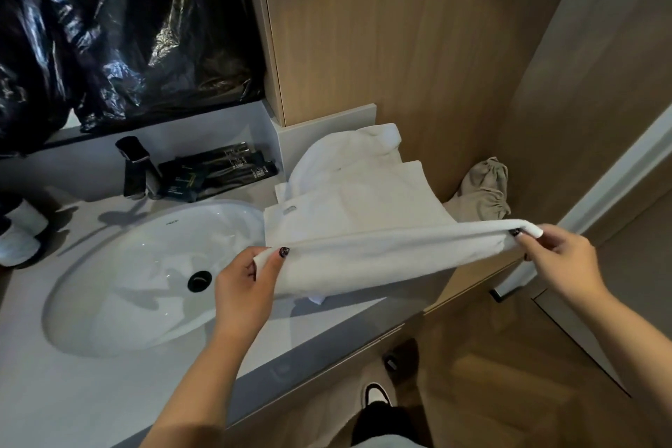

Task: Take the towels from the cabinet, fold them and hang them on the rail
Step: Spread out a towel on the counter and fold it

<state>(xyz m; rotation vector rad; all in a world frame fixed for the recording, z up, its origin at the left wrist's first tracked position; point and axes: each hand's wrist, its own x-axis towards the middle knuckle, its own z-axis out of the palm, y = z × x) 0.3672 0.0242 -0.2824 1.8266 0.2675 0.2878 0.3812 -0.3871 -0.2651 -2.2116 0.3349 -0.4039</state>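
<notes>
Stretching a white towel (381, 258) taut by its folded top edge, the left hand (243, 287) pinches one corner just right of the sink (145, 265), thumb on top, and the right hand (560, 258) pinches the other corner farther right, past the desk's (54, 393) edge. More white towels (349, 189) lie heaped on the desk right of the sink, behind the held one. A black tap (136, 167) stands behind the sink, dark packets (218, 171) beside it.
</notes>
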